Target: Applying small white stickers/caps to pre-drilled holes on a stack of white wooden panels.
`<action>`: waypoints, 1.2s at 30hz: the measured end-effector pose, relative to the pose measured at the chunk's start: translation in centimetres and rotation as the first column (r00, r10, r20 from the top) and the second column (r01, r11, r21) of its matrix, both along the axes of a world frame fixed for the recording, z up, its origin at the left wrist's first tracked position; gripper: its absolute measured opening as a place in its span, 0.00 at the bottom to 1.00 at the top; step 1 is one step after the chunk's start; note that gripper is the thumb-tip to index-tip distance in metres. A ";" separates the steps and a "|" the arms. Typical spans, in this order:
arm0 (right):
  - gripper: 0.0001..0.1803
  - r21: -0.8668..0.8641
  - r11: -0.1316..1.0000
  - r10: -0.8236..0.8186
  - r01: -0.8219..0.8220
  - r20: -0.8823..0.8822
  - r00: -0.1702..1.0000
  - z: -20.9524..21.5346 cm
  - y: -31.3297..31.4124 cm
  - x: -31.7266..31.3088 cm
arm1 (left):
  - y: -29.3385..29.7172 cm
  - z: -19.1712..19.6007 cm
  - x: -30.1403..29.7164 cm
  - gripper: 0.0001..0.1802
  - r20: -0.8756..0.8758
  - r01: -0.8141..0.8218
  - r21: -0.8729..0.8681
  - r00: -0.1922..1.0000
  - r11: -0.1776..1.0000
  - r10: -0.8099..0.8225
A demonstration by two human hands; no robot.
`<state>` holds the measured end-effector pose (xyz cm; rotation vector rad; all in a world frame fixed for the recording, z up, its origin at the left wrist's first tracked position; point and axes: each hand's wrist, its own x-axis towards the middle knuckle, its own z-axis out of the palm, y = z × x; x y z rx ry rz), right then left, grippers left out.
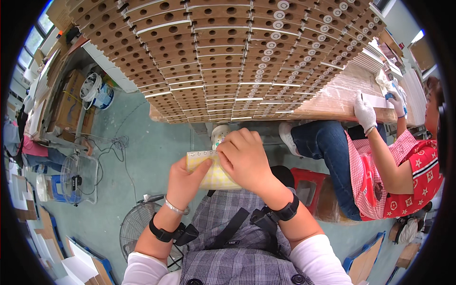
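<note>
My left hand (184,179) grips the left side of a yellow-and-white checked sheet (216,176), its thumb lying across the front. Along the sheet's pale top edge runs a row of small round outlines. My right hand (247,159) is closed at the sheet's upper right, fingers bent and pressed together; the fingertips partly hide that corner, and whether they pinch anything smaller I cannot make out. Just beyond my hands, a white round item with small coloured spots (219,134) shows partly behind my right fingers.
A tall stack of brown boxes with round holes (228,61) stands ahead on a wrapped table (332,102). At right sits a co-worker with white gloves (365,111), beside a red stool (306,185). Floor fans (137,225), loose cables (118,142) and a white bucket (97,92) are at left.
</note>
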<state>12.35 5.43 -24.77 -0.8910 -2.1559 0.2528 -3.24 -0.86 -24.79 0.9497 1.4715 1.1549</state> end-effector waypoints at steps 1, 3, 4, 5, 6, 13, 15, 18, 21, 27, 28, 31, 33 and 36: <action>0.04 0.036 0.999 0.000 0.000 0.025 1.000 -0.2 0.0 -0.1 | 0.0 -0.1 -0.1 0.10 0.001 0.008 -0.013 1.000 1.000 -0.008; 0.05 0.069 0.998 -0.001 -0.002 0.050 0.999 -0.5 0.0 -0.2 | 0.1 -0.2 -0.1 0.10 0.062 -0.021 -0.037 0.998 0.999 0.023; 0.05 -0.014 1.000 0.004 -0.005 -0.051 0.999 -0.6 0.1 -0.2 | 0.2 -0.3 -0.1 0.11 0.123 -0.047 -0.062 0.991 0.997 0.055; 0.06 -0.097 0.995 0.002 -0.017 -0.152 0.988 -0.7 0.2 -0.2 | 0.2 -0.3 -0.1 0.11 0.124 -0.046 -0.065 0.991 0.997 0.054; 0.06 -0.100 0.995 0.001 -0.016 -0.151 0.988 -1.2 0.5 -0.1 | 0.3 -0.2 -0.1 0.11 0.138 -0.060 -0.066 0.988 0.996 0.068; 0.06 -0.362 0.887 -0.445 0.286 -0.513 0.734 -3.7 4.0 0.2 | 0.3 -0.4 -0.3 0.12 0.118 -0.050 -0.054 0.992 0.997 0.056; 0.06 -0.356 0.885 -0.452 0.299 -0.512 0.731 -3.9 4.1 0.0 | 0.3 -0.4 -0.4 0.12 0.111 -0.062 -0.054 0.991 0.997 0.068; 0.06 -0.354 0.883 -0.460 0.309 -0.518 0.721 -3.9 4.1 -0.4 | 0.2 -0.5 -0.5 0.12 0.101 -0.074 -0.055 0.992 0.996 0.079; 0.06 -0.365 0.864 -0.496 0.346 -0.507 0.705 -4.0 4.3 -0.7 | 0.2 -0.5 -0.5 0.12 0.098 -0.073 -0.060 0.992 0.996 0.079; 0.06 -0.282 0.818 -0.575 0.501 -0.372 0.728 -3.6 4.3 -0.5 | 0.2 -0.4 -0.5 0.12 0.063 -0.074 -0.043 0.995 0.996 0.077; 0.07 -0.315 0.800 -0.596 0.511 -0.310 0.741 -3.6 4.5 0.2 | 0.2 -0.3 -0.4 0.12 0.049 -0.079 -0.033 0.996 0.996 0.080; 0.06 -0.406 0.807 -0.568 0.429 -0.334 0.752 -3.2 4.0 0.5 | 0.0 -0.4 -0.4 0.11 0.031 -0.066 0.012 0.997 0.998 0.066; 0.06 -0.454 0.829 -0.522 0.326 -0.422 0.741 -2.7 3.0 0.3 | 0.1 -0.6 -0.3 0.10 0.011 -0.044 -0.001 0.999 0.999 0.044; 0.05 -0.218 0.975 -0.101 0.034 -0.303 0.948 -1.8 0.9 -0.4 | 0.2 -0.4 0.1 0.10 0.003 -0.004 -0.014 1.000 1.000 0.004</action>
